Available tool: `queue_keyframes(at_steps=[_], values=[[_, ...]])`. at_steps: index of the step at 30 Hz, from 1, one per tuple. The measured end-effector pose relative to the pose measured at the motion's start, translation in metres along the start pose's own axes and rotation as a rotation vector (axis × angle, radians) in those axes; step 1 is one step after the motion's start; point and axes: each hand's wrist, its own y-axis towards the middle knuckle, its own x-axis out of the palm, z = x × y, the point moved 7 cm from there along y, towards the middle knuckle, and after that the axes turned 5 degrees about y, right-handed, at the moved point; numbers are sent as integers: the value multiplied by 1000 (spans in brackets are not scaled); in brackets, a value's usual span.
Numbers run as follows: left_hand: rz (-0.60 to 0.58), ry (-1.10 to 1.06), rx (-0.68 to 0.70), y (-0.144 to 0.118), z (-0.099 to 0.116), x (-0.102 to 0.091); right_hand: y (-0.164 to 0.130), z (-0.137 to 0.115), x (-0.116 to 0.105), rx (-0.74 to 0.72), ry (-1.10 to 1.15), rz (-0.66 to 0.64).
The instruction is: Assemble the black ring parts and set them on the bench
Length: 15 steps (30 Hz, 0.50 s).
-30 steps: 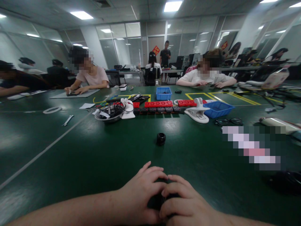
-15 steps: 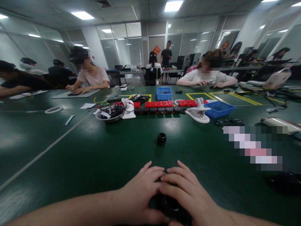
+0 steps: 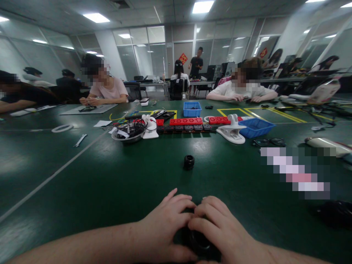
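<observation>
At the near edge of the table, both my hands are around a black rounded object (image 3: pixel 202 242) with a ring-shaped opening; its exact kind is not clear. My left hand (image 3: pixel 172 218) curls against its left side, thumb low and fingers over the far side. From the right, my right hand (image 3: pixel 224 225) wraps over it with bent fingers. The fingers hide much of the object. Beyond my fingertips, a small black ribbed cylinder (image 3: pixel 189 162), open at the top like a lens barrel, stands upright on the green table (image 3: pixel 123 172).
Farther back are a metal bowl (image 3: pixel 128 139) of dark parts, red socket strips (image 3: pixel 186 121), white clamp stands (image 3: pixel 231 135) and blue bins (image 3: pixel 257 128). Glasses (image 3: pixel 268 142) lie at right, a wrench (image 3: pixel 80 140) at left. Co-workers sit across the table.
My right hand's fingers have drawn in and bent more over the black object. My left hand has hardly moved. Across the table, the left co-worker's hands have lifted slightly.
</observation>
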Motion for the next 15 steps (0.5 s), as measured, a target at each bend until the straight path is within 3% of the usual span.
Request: queue_keyframes(at_steps=[5, 15], values=[[25, 4, 15, 0, 2, 0, 1, -7, 0, -85, -1, -31], [45, 0, 8, 0, -1, 4, -1, -17, 4, -299, -32, 41]])
